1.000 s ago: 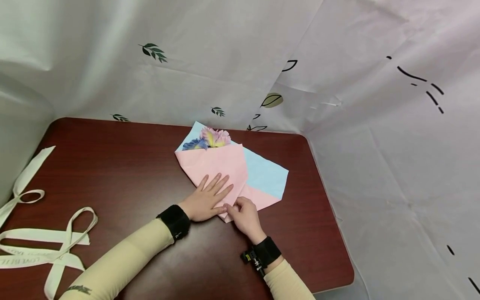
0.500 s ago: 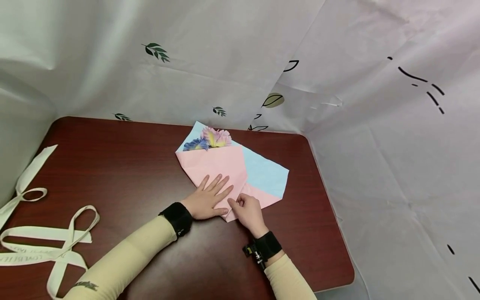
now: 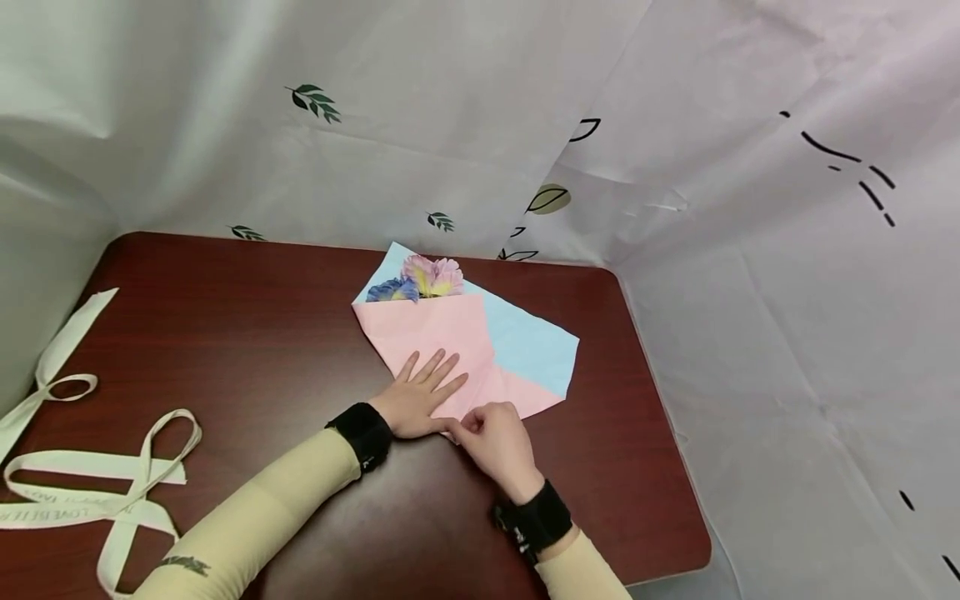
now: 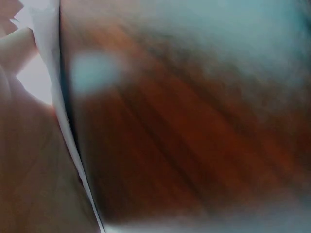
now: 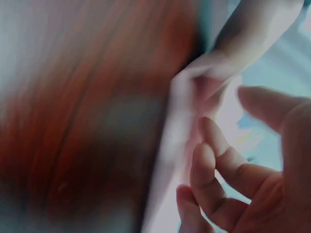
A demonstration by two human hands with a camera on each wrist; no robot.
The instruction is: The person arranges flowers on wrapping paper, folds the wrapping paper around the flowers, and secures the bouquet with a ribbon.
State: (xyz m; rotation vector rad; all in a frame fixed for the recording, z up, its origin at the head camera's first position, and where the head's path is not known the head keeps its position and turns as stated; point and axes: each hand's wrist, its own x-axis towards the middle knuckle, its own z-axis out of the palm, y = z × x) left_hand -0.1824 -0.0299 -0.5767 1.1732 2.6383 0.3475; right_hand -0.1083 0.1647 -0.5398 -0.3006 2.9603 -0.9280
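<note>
A sheet of wrapping paper, pink (image 3: pixel 427 327) on one face and light blue (image 3: pixel 528 343) on the other, is folded around a pink-and-yellow flower (image 3: pixel 437 277) and a blue flower (image 3: pixel 393 289). Both blooms show above the fold; their stems are hidden. My left hand (image 3: pixel 411 408) lies flat on the pink flap with fingers spread. At the paper's lower tip, my right hand (image 3: pixel 501 442) touches the fold beside my left thumb. In the right wrist view its fingers (image 5: pixel 233 174) bend loosely at the paper edge (image 5: pixel 167 141), the thumb standing apart from them.
On the left of the dark red-brown table (image 3: pixel 247 325) lie a looped cream ribbon (image 3: pixel 131 492) with printed letters and another ribbon (image 3: pixel 63 342). White curtain (image 3: pixel 210 117) with leaf prints rises behind the table and on its right.
My right hand moved slightly up and right along the fold, then back down to my left thumb. The pink flap's right edge now lies flatter. My left hand stays in place.
</note>
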